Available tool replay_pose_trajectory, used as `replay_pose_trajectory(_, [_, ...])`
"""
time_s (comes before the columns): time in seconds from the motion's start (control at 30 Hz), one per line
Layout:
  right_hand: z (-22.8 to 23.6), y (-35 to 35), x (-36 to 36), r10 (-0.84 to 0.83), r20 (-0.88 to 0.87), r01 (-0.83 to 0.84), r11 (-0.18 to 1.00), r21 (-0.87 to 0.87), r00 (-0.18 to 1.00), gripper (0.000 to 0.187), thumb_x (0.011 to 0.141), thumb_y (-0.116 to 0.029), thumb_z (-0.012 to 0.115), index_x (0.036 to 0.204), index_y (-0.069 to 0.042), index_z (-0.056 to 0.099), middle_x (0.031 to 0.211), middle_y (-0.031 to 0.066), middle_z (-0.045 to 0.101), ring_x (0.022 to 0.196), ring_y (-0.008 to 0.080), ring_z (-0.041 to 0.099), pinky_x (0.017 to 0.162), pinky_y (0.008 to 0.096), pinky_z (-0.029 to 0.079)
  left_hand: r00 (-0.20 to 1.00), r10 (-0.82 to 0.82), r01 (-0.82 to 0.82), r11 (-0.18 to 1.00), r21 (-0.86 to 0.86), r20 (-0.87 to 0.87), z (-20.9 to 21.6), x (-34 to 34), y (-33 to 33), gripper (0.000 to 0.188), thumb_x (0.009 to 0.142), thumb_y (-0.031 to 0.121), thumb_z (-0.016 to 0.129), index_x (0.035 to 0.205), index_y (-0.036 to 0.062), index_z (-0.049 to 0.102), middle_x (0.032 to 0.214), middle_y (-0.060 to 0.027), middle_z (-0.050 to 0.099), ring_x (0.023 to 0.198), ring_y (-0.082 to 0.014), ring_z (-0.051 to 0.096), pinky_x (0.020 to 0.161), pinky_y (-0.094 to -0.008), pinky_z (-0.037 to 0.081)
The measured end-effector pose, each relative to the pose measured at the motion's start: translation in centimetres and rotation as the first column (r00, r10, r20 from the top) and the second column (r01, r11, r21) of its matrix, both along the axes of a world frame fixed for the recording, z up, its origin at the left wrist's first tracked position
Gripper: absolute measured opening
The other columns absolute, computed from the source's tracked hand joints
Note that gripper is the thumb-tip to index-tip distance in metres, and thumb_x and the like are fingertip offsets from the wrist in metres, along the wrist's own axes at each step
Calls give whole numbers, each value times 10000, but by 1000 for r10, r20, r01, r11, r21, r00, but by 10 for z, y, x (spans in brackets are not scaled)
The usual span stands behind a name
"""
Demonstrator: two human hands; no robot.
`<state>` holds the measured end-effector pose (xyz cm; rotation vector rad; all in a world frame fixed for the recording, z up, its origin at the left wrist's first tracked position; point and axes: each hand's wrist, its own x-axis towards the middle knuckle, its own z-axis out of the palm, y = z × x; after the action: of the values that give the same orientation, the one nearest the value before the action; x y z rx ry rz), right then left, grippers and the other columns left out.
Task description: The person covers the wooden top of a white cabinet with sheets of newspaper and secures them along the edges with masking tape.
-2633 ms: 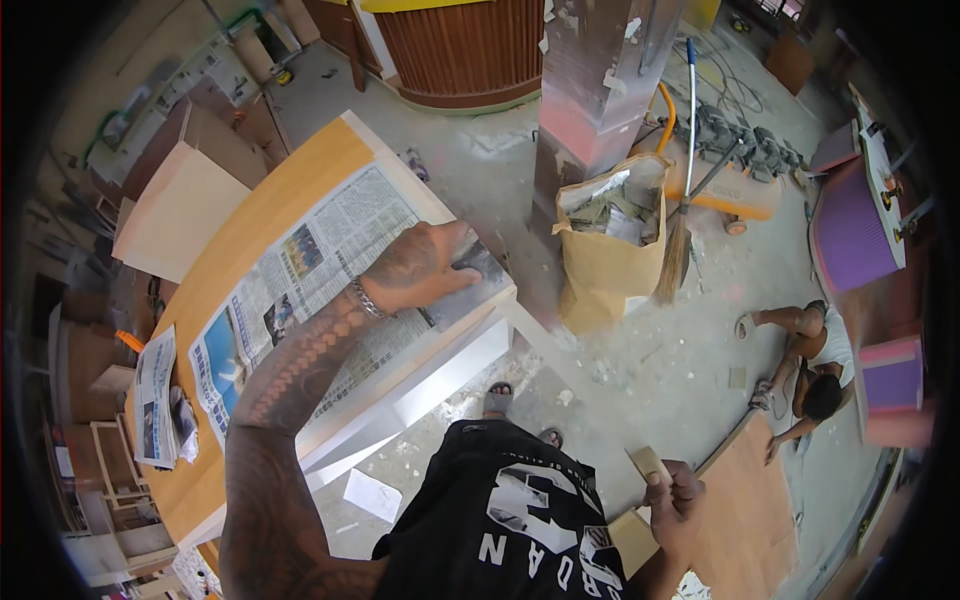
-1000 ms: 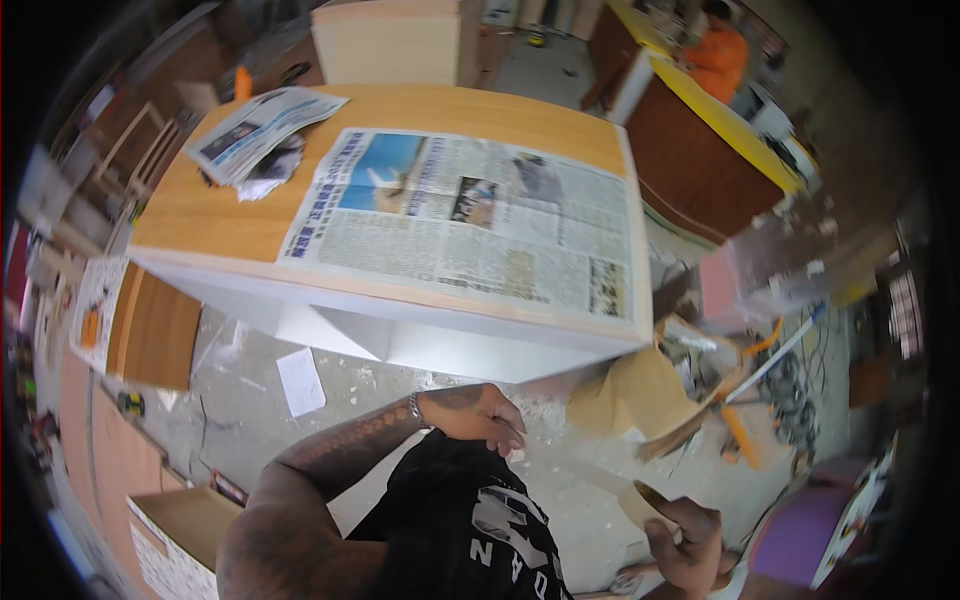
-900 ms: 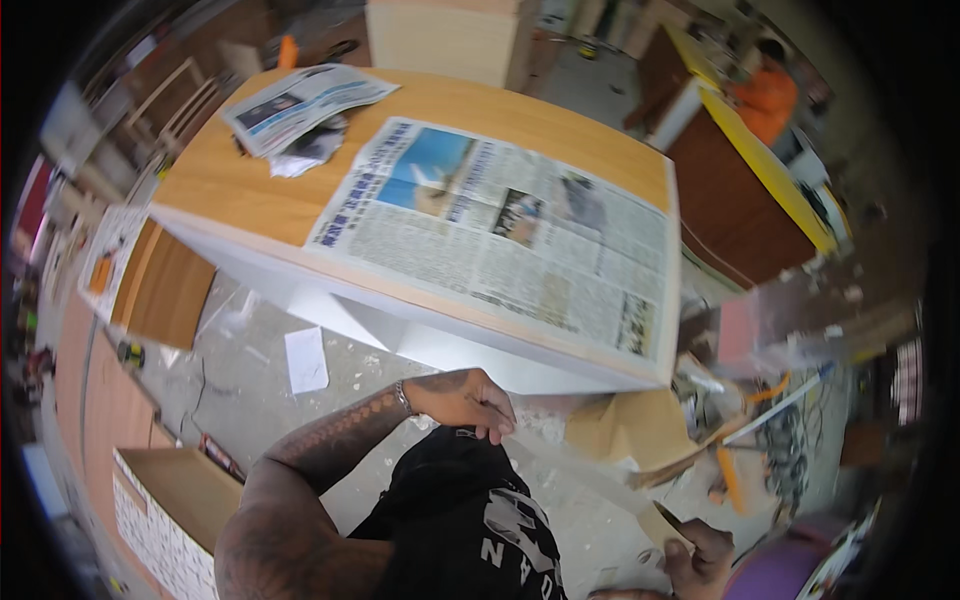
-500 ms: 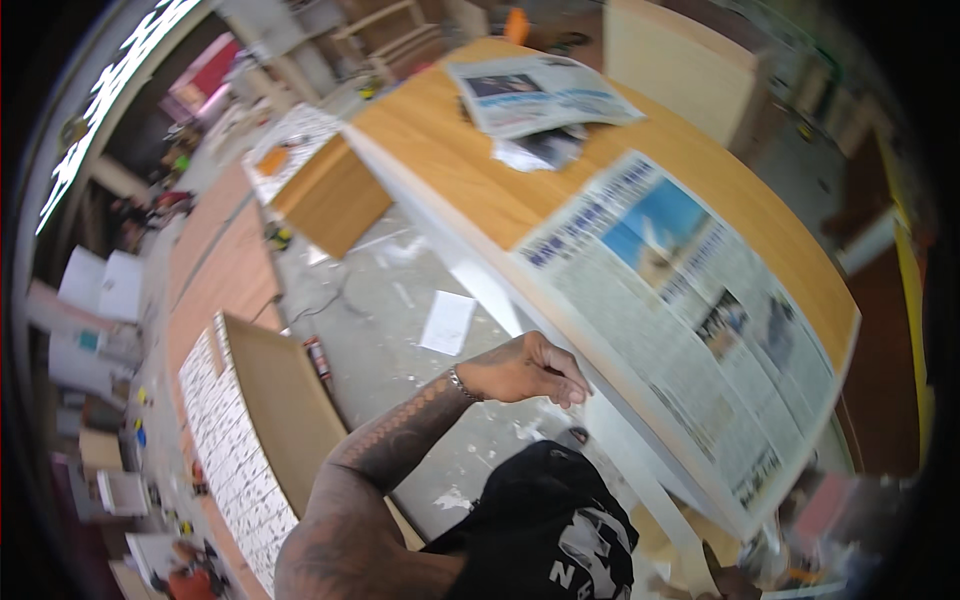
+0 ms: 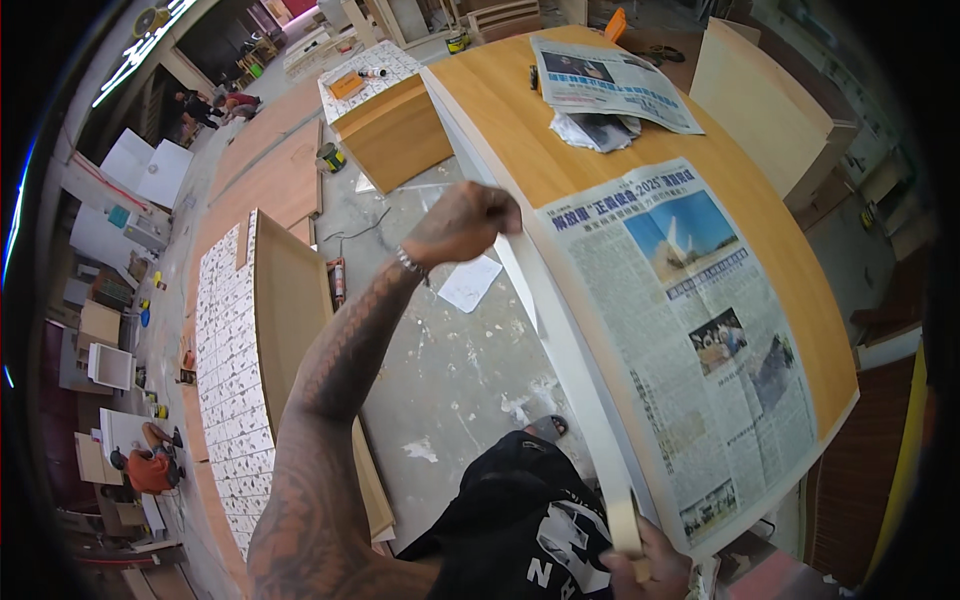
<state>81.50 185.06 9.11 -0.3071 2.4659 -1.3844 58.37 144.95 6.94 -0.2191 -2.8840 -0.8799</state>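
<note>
My left hand point(image 5: 462, 226) is closed, its fingers pinched on the end of a pale tape strip beside the long edge of a wood-faced panel point(image 5: 480, 110). Low in the view, my right hand point(image 5: 655, 562) grips a cream roll of masking tape point(image 5: 625, 527), seen edge-on. The strip runs up from the roll along the panel's pale side; its upper end is partly hidden by the left hand. An open newspaper sheet point(image 5: 665, 330) lies flat on the panel, close to that edge. Folded newspaper point(image 5: 610, 90) sits farther up, over crumpled paper.
A tray-like board with a patterned white side point(image 5: 232, 370) stands at left. Beside it on the concrete floor are a cartridge tube point(image 5: 337, 280) and a white sheet point(image 5: 470, 284). A wooden box point(image 5: 395, 135) stands beyond. A person in orange point(image 5: 152, 470) sits far left.
My left hand has moved up and away along the panel edge, still closed. My right hand and the tape roll show more clearly, lower and further left. The view has shifted.
</note>
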Motion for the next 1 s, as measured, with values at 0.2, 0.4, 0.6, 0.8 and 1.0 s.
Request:
replay_pose_trajectory(0.2, [-9,193,121,-270,281,191,942,277,921,184,998,-146,599,1077,-6,690,725,63,674,611,112,595,554,259,464,999,44,-45,987,-156,-10,-25,-59,3,97,814,72,736,903,43,762,850,-118,756,788,-217,730,762,-339,567])
replay_pose_trajectory(0.4, [-11,229,141,-211,213,199,977,75,954,101,974,-85,627,1001,4,664,722,39,662,620,127,569,563,263,439,976,102,-58,973,-223,193,-39,-81,25,209,803,225,809,939,69,777,898,-103,758,869,-226,720,803,-349,554])
replay_pose_trajectory(0.6, [-23,246,124,-270,227,229,955,191,936,135,989,-78,614,1045,26,680,770,80,693,658,126,596,614,271,474,960,192,-117,937,-329,203,-66,-83,22,246,790,260,826,944,74,782,913,-95,761,893,-239,719,820,-366,556])
replay_pose_trajectory(0.8, [-26,247,119,-313,355,262,947,183,881,220,1016,-171,609,1092,18,691,846,58,716,689,117,609,619,273,482,964,212,-159,943,-293,162,-66,-84,33,239,772,249,838,925,73,786,896,-107,761,878,-247,726,801,-363,564])
replay_pose_trajectory(1.0, [-36,249,117,-279,338,232,957,173,899,230,1036,-172,570,1111,10,689,873,68,724,705,113,620,613,271,484,958,253,-207,935,-287,134,-65,-83,40,224,761,230,845,915,78,789,898,-125,759,884,-259,729,809,-369,568])
